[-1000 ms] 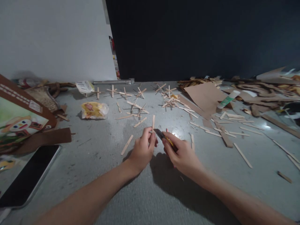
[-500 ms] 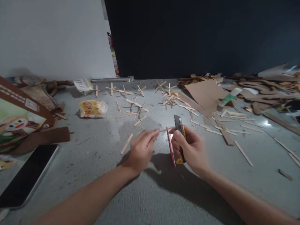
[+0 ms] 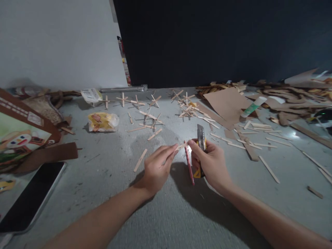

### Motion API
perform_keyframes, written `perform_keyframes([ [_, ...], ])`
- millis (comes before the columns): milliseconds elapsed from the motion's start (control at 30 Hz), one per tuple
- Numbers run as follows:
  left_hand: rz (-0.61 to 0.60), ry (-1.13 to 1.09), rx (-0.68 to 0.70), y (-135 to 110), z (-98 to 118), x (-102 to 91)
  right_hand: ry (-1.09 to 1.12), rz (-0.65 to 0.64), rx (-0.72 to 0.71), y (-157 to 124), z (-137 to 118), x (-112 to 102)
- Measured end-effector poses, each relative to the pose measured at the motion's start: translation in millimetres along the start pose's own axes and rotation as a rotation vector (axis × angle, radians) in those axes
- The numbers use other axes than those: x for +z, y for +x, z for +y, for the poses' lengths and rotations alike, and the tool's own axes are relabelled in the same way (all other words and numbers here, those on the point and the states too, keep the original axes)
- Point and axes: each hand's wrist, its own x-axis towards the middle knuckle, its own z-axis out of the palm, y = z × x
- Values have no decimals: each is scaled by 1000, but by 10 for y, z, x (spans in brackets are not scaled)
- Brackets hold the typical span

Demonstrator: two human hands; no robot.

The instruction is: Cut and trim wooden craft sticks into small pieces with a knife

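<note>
My left hand (image 3: 157, 166) is closed in a pinch on a thin wooden craft stick (image 3: 181, 146), held level above the grey floor. My right hand (image 3: 211, 165) is wrapped round a yellow and black utility knife (image 3: 200, 145) that points up and away, and the same hand also holds a red pencil (image 3: 189, 163) hanging down. The right thumb touches the far end of the stick. A loose stick (image 3: 140, 160) lies just left of my left hand.
Several loose and crossed craft sticks (image 3: 151, 117) litter the floor ahead. Cardboard sheets (image 3: 228, 105) and scraps with a glue tube (image 3: 252, 107) lie at the right. A yellow packet (image 3: 103, 122), a picture box (image 3: 23, 135) and a phone (image 3: 31, 197) sit at the left.
My right hand turned the knife from pointing left to upright and shifted right. The stick in my left hand went from upright to level, and the red pencil came into view.
</note>
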Motion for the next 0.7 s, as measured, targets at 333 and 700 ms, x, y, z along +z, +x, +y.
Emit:
perform_keyframes([
  [333, -176, -104, -172, -48, 21, 36, -14, 35, -73, 29, -37, -39],
  [700, -461, -298, -661, 20, 12, 17, -190, -99, -124, 13, -2, -67],
])
